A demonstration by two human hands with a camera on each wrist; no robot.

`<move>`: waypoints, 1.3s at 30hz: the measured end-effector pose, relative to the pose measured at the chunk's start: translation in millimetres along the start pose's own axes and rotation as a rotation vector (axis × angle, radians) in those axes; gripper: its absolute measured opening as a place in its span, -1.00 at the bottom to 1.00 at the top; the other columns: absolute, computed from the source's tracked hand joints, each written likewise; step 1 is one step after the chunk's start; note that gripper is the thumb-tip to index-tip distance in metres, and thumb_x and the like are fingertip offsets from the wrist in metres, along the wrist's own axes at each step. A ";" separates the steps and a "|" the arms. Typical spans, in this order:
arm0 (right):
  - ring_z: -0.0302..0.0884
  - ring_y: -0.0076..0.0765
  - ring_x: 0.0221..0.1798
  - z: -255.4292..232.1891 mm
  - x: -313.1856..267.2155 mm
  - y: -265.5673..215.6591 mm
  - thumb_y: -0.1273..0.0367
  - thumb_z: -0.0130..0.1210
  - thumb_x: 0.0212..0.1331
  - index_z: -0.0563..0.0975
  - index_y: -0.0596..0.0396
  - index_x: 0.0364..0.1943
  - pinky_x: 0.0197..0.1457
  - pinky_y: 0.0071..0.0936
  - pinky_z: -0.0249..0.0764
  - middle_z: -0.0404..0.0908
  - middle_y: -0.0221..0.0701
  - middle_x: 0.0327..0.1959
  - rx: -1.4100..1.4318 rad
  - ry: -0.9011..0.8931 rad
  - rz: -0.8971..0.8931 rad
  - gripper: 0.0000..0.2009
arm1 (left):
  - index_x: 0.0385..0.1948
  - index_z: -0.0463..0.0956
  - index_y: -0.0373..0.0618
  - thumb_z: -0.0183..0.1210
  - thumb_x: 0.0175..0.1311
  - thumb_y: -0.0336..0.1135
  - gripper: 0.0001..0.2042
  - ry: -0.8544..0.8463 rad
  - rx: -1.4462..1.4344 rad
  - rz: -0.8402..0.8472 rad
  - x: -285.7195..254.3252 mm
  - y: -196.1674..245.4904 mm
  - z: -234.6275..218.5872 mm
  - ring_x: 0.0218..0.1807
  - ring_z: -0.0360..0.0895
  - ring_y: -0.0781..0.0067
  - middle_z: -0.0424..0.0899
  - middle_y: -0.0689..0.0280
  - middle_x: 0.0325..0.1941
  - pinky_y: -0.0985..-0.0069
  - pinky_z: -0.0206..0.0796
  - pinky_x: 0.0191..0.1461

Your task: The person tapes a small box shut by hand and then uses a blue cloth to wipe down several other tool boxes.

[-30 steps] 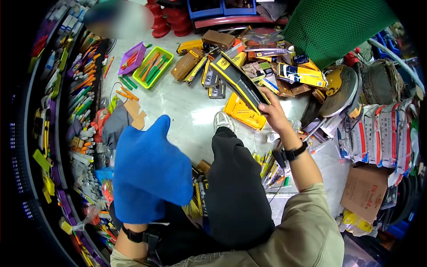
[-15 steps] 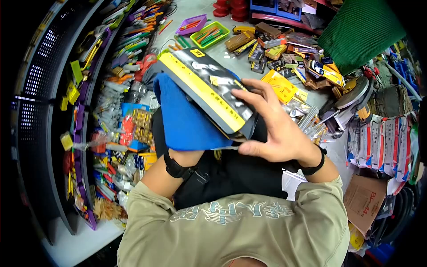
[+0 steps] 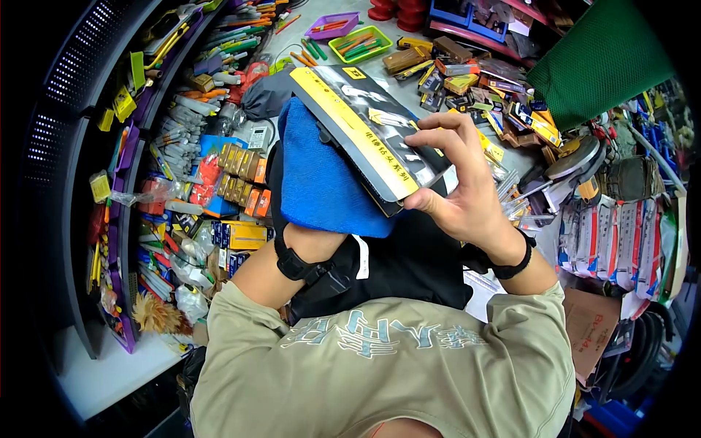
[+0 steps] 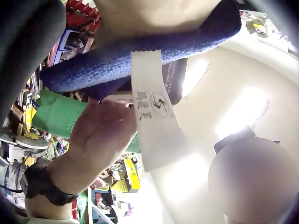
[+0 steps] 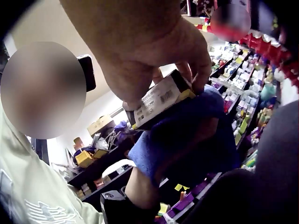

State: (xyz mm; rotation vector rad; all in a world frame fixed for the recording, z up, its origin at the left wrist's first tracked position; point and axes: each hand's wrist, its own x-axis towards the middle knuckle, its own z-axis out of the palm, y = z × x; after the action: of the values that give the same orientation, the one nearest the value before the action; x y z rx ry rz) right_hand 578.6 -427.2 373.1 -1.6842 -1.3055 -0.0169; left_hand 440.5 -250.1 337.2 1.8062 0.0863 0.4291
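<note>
A flat black-and-yellow drill bit box (image 3: pixel 358 124) lies tilted across a blue cloth mitt (image 3: pixel 310 182) in the head view. The mitt covers my left hand (image 3: pixel 312 242) down to the wrist, so those fingers are hidden under the cloth. My right hand (image 3: pixel 464 190) grips the near right end of the box, thumb at its lower corner and fingers bent over the top face. In the right wrist view, thumb and fingers span the box's labelled end (image 5: pixel 161 100). A white printed tag (image 4: pixel 154 112) hangs from the mitt's cuff in the left wrist view.
Piles of boxed tools (image 3: pixel 467 80) cover the floor ahead, beside a green mesh roll (image 3: pixel 599 62). A lime basket (image 3: pixel 361 44) and a purple basket (image 3: pixel 332 25) hold marker-like sticks. Dark shelving (image 3: pixel 95 146) stands left; stacked packs (image 3: pixel 606 237) and a carton (image 3: pixel 591 321) stand right.
The right hand has brought the box from over the floor back to the mitt at the lap. In the last half second, both hands and box have shifted slightly, and the cuff tag has come into sight.
</note>
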 end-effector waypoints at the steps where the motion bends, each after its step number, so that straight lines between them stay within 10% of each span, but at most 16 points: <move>1: 0.52 -0.07 0.06 2.1 1.3 -0.5 -0.05 0.50 -0.14 0.58 0.13 0.01 0.10 -0.24 0.50 0.43 -0.11 0.07 0.001 0.012 -0.018 -0.31 | 0.32 0.29 -0.21 0.09 0.44 -0.35 -0.55 -0.001 -0.017 0.000 0.8 -0.9 -0.3 0.29 0.49 0.22 0.43 0.09 0.34 0.29 0.42 0.32; 14: 0.48 0.26 0.16 20.1 1.5 4.5 -0.10 0.47 -0.10 0.40 0.19 0.16 0.16 -0.06 0.49 0.36 0.04 0.21 -0.112 -0.171 0.066 -0.16 | 0.37 0.24 -0.20 0.04 0.51 -0.32 -0.54 -0.085 -0.374 -0.063 23.6 -44.2 8.9 0.32 0.47 0.20 0.39 0.08 0.38 0.26 0.43 0.32; 17: 0.46 0.28 0.19 36.5 1.2 10.2 0.10 0.38 0.07 0.36 0.23 0.17 0.20 -0.06 0.46 0.36 0.07 0.21 -0.097 -0.101 0.095 -0.32 | 0.26 0.32 -0.20 0.32 0.27 -0.32 -0.46 0.103 -0.636 -0.238 27.0 -36.0 17.4 0.19 0.55 0.30 0.53 0.14 0.20 0.37 0.50 0.17; 20: 0.45 0.22 0.20 40.1 6.2 20.7 0.32 0.17 0.22 0.36 0.21 0.21 0.25 -0.10 0.42 0.36 0.06 0.22 -0.024 0.001 0.086 -0.50 | 0.33 0.23 -0.20 0.18 0.42 -0.31 -0.49 0.051 -1.025 -0.260 24.8 -42.5 12.1 0.26 0.49 0.29 0.49 0.13 0.27 0.35 0.41 0.31; 22: 0.44 0.24 0.21 40.3 8.6 19.9 0.35 0.14 0.23 0.39 0.11 0.29 0.29 -0.10 0.39 0.34 0.08 0.24 0.027 0.026 0.105 -0.49 | 0.40 0.20 -0.19 0.00 0.55 -0.27 -0.54 -0.045 -0.468 -0.034 25.6 -50.4 4.9 0.34 0.46 0.23 0.42 0.09 0.36 0.28 0.42 0.35; 39: 0.25 0.28 0.39 58.2 12.3 43.1 0.17 0.10 0.34 0.47 -0.06 0.33 0.46 0.00 0.18 0.19 0.13 0.40 0.040 -0.078 0.123 -0.51 | 0.40 0.21 -0.19 0.03 0.53 -0.34 -0.54 0.183 -0.917 -0.321 35.4 -69.2 26.0 0.31 0.48 0.25 0.46 0.12 0.33 0.31 0.43 0.32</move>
State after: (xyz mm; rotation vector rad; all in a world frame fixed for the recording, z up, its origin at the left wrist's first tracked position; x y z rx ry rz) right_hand 586.5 -376.9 320.2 -1.7430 -1.2492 0.1474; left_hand 493.4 -244.6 274.8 0.8299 0.2563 0.3222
